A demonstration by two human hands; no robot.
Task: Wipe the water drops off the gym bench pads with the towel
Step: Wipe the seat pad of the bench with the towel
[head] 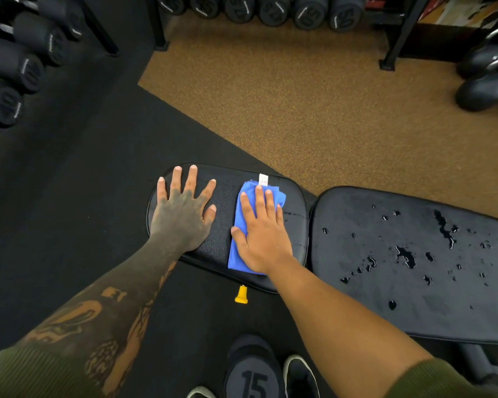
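The bench has two black pads. On the smaller seat pad [224, 196] my left hand [181, 214] lies flat with fingers spread, holding nothing. My right hand [263, 231] presses flat on a folded blue towel [237, 248] with a white tag, on the right half of the same pad. The larger back pad [414, 311] to the right carries several water drops and small puddles [406, 255]. No drops show on the seat pad around the hands.
A yellow knob [241, 295] sticks out under the seat pad. A 15 dumbbell [253, 374] and my shoes [299, 377] are at the bottom. Dumbbell racks [259, 7] stand at the back and left, kettlebells [489, 84] at the far right.
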